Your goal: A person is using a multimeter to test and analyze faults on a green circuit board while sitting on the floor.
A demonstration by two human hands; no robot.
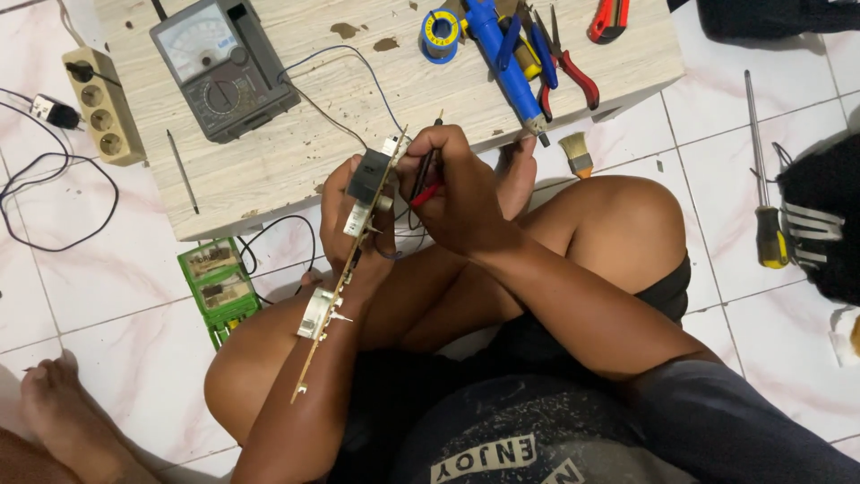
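Two hands busy: left hand [345, 215] clamps circuit board [345, 269] edge-on, right hand [457, 193] pinches red and black probes [428, 175] touching it, meter [224, 67] on table [358, 116].

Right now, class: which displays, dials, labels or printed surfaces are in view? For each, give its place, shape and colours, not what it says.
Analog multimeter: on the low wooden table, upper left; dark grey box, pale needle-scale window, round black dial.
Solder spool: table's top edge; round, blue with a yellow label.
Dark shirt: bottom centre, on the person; white printed lettering.
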